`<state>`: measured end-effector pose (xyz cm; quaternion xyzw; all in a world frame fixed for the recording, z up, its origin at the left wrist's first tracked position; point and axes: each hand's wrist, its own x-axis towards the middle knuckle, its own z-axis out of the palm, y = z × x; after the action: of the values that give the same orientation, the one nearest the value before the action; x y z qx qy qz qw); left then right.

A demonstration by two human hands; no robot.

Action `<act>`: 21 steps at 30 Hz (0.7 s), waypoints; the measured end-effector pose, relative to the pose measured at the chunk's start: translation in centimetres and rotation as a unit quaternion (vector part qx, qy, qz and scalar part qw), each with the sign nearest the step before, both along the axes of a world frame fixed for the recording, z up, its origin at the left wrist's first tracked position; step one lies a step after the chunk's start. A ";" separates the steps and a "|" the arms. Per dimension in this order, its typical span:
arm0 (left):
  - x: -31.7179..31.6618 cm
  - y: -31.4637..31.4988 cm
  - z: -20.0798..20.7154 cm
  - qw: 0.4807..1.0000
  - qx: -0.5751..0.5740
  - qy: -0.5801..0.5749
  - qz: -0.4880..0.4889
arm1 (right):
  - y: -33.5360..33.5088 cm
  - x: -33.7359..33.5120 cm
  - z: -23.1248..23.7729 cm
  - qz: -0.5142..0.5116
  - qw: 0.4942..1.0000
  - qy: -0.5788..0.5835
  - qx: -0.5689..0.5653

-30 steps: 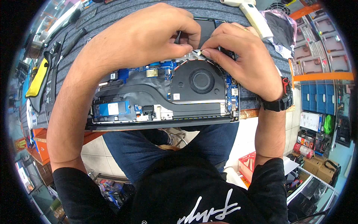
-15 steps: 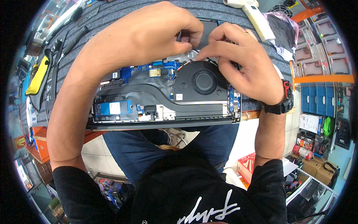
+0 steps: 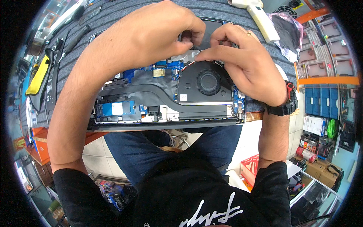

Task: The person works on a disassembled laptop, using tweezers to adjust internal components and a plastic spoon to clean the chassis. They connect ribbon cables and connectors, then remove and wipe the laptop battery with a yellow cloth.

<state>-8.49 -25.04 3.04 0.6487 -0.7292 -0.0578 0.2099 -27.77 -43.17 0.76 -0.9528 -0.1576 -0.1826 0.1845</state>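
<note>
Nearest, the laptop [image 3: 157,84] lies at the mat's [image 3: 121,8] front edge, its insides bare and fan [image 3: 208,81] in place; opening it looks done, but whether the thin wires [image 3: 188,65] behind the fan are fully laid, I cannot tell. The right hand [image 3: 247,56] puts a forefinger to those wires, thumb apart, pinching nothing; just beyond, the left hand's [image 3: 166,33] fingers curl toward its thumb, their hold hidden.

A head-worn fisheye looks down on the nearby laptop [image 3: 160,90].
</note>
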 end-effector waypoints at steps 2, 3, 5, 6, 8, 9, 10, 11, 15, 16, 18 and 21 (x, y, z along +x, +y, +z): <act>-0.1 0.0 0.3 1.000 0.012 0.009 0.001 | 0.2 0.1 -0.2 -0.010 0.999 -0.003 -0.032; -0.1 0.0 0.6 1.000 0.025 0.014 -0.002 | 0.3 0.1 -0.3 -0.019 0.999 -0.003 -0.031; 0.0 0.2 0.8 0.999 0.040 0.022 -0.003 | 0.4 0.1 -0.4 -0.028 0.998 -0.007 -0.048; 0.0 0.3 0.8 0.999 0.042 0.025 -0.003 | 0.4 0.1 -0.5 -0.028 0.998 -0.015 -0.051; 0.1 0.3 0.7 0.999 0.038 0.024 -0.004 | 0.6 0.1 -0.5 -0.027 0.997 -0.032 -0.058; 0.1 0.3 0.6 0.999 0.031 0.021 -0.005 | 0.6 0.1 -0.4 -0.026 0.997 -0.031 -0.060; 0.1 0.2 0.5 1.000 0.025 0.018 -0.006 | 0.6 0.1 -0.4 -0.025 0.997 -0.030 -0.061; 0.1 0.2 0.5 1.000 0.023 0.014 -0.010 | 0.7 0.2 -0.4 -0.025 0.997 -0.033 -0.067; 0.2 0.1 0.5 0.999 0.024 0.017 -0.016 | 0.8 0.2 -0.4 -0.024 0.996 -0.043 -0.070; 0.1 0.1 0.5 0.999 0.027 0.022 -0.016 | 0.8 0.2 -0.4 -0.025 0.996 -0.040 -0.072; 0.1 0.4 0.5 0.999 0.032 0.022 -0.014 | 0.8 0.2 -0.5 -0.025 0.997 -0.035 -0.068; 0.0 0.8 0.2 0.999 0.024 0.031 -0.018 | 0.9 0.2 -0.5 -0.024 0.998 -0.032 -0.056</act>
<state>-8.52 -24.28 3.29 0.6379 -0.7325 -0.0997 0.2157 -27.57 -42.27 0.25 -0.9588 -0.1502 -0.2084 0.1213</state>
